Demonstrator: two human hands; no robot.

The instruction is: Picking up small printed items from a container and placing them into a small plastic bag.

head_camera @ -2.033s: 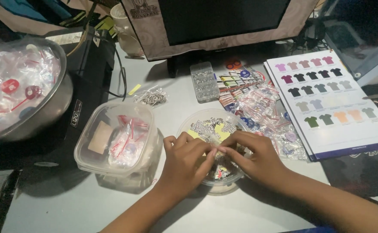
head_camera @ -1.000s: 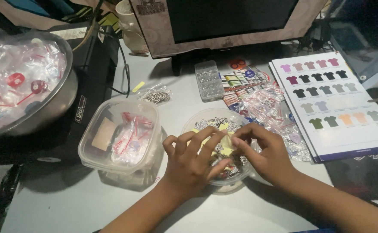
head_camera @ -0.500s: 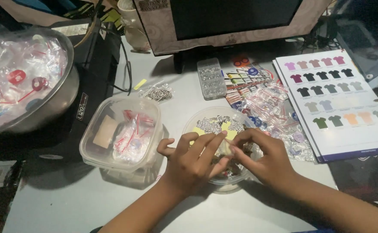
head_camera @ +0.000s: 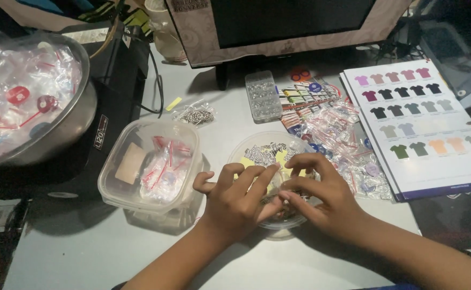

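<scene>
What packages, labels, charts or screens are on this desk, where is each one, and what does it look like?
Monitor: back centre, dark screen, pale frame.
Colour chart: right, white sheet with rows of small shirt shapes in many colours.
Clear plastic tub: left of the hands, holding small red-striped bags.
Round clear container: under both hands, full of small stickers.
Metal bowl: far left, filled with clear packets.
Black box: beside the bowl, white label on its side.
</scene>
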